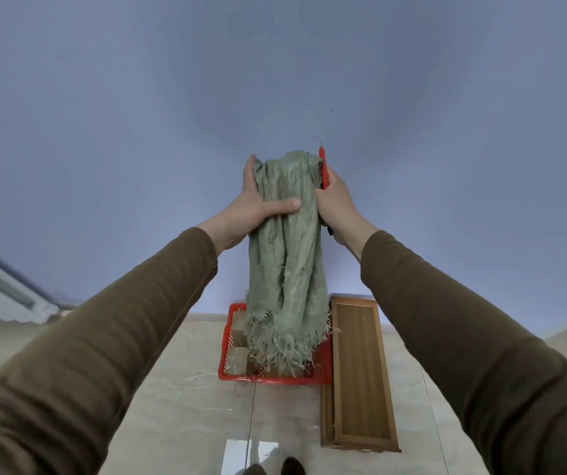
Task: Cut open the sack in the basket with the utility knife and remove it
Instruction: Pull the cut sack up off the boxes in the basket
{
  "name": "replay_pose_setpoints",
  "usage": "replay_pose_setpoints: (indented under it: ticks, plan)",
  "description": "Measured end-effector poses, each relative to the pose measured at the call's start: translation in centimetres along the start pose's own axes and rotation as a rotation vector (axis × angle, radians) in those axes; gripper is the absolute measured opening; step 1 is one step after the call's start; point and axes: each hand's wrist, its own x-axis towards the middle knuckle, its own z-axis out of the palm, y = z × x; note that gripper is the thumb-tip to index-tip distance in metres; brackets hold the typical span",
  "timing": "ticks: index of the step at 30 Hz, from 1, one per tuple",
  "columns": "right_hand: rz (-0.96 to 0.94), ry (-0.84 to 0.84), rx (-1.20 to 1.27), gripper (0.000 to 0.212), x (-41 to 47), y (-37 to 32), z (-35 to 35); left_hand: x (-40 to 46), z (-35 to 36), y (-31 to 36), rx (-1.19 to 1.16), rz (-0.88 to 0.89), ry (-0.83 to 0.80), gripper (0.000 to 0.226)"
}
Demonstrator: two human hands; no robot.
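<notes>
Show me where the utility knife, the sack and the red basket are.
utility knife [323, 169], head view, red handle.
sack [287, 255], head view, hanging middle.
red basket [271, 379], head view, near rim.

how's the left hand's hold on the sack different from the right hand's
The left hand holds only the green sack, thumb pressed across its front; the right hand holds the sack together with the red utility knife. The left hand's thumb shows plainly, while the right hand shows mostly its back, its fingers hidden behind the cloth. Both hands grip the sack's upper part, lifting it above the red basket.
</notes>
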Motion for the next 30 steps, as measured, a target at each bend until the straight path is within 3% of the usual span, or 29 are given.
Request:
replay_pose_setpoints:
  ticks: [3,7,10,12,15,17,21,23,25,28,30]
  plan:
    - [0.120,-0.005,0.142,0.019,-0.5,-0.5,-0.1,-0.2,0.0,-1.5,0.082,0.065,-0.023,0.128]
    - [0.340,-0.121,0.369,0.047,-0.7,-0.6,-0.4,-0.8,0.6,-2.4,0.054,0.125,-0.017,0.120]
    - [0.389,-0.192,0.490,0.057,-0.9,-0.5,-0.6,-0.9,0.9,-2.7,0.011,0.136,0.060,0.116]
    - [0.386,-0.149,0.488,0.048,-1.2,-0.5,-0.6,-0.8,0.5,-2.7,-0.025,0.108,0.138,0.103]
    - [0.282,0.041,0.269,0.029,-1.7,0.3,-0.9,-1.0,-0.3,-2.8,-0.060,0.007,0.216,0.092]
    - [0.129,0.017,0.150,0.053,-2.2,0.6,-1.3,-1.0,-0.6,-2.8,-0.065,-0.063,0.252,0.091]
    - [-0.076,-0.233,-0.075,0.102,-3.0,1.8,-1.5,-1.0,-0.3,-1.7,0.026,-0.103,0.372,0.073]
    - [-0.112,-0.279,-0.123,0.111,-3.2,2.1,-1.7,-1.1,0.0,-1.2,-0.007,-0.124,0.406,0.066]
    - [-0.107,-0.231,-0.153,0.105,-3.1,2.5,-1.9,-1.4,0.4,-0.8,-0.026,-0.151,0.374,0.066]
    - [-0.073,-0.054,-0.135,0.077,-3.0,2.5,-2.3,-1.8,1.4,-0.6,0.008,-0.148,0.218,0.089]
    - [-0.019,0.010,-0.082,0.063,-3.1,2.2,-2.6,-2.2,1.9,-0.7,0.075,-0.076,0.118,0.081]
